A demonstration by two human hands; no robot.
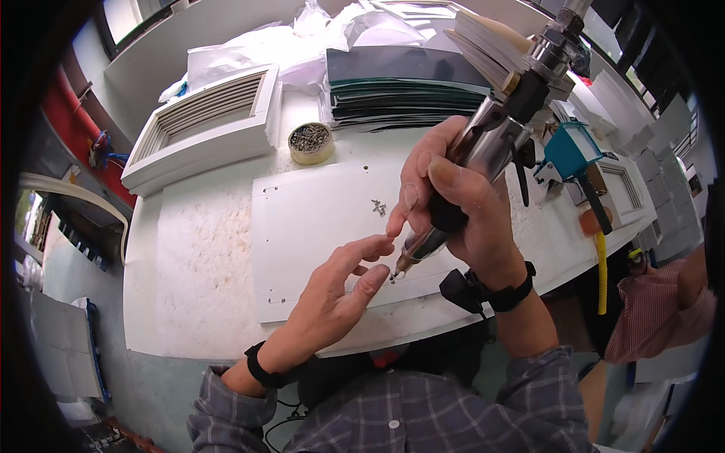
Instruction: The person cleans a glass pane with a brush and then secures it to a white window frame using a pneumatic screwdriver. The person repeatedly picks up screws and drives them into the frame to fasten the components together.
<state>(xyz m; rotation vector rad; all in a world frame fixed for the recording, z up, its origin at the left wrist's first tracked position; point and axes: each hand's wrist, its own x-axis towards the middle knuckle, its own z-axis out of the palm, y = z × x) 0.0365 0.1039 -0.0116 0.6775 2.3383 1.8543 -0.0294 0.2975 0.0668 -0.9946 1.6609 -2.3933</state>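
My right hand (479, 208) is wrapped around a metal air screwdriver (485, 136), which slants down to the left. Its bit points at a small screw (393, 278) near the front edge of a flat white panel (313, 226). Close beside the tip is my left hand (328, 296), its thumb and forefinger apart and nothing visible between them. A few loose screws (378, 206) lie on the panel beyond my hands. Small holes or fittings dot the panel's left and far edges.
A round tub (312, 158) of screws stands behind the panel. White louvred frames (200, 124) are at the far left, dark sheets (408, 87) stacked at the back. To the right sit a teal tool (570, 151) and a yellow hose (602, 275); a person's striped garment (653, 313) shows beyond.
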